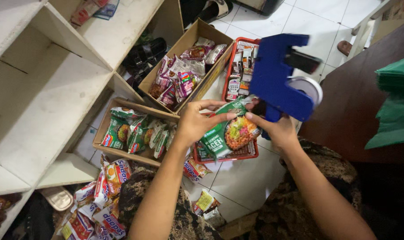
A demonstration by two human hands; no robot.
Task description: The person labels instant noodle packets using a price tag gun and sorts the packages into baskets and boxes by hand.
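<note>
My left hand [194, 122] grips a green instant-noodle packet [231, 131] by its upper left edge. My right hand [276, 129] holds the grip of a blue price-label gun [280, 78], whose nose meets the top of the packet; the fingertips of that hand touch the packet's right edge. Both hands hover over a red plastic basket [244, 153] on the white tiled floor.
A cardboard box [122, 151] of green noodle packets lies left of the basket, another box [191, 40] of pink packets behind it. Loose red-and-white packets [99, 200] pile at lower left. White shelves [46, 89] stand on the left, a dark wooden table [357, 106] with green bags [395, 102] on the right.
</note>
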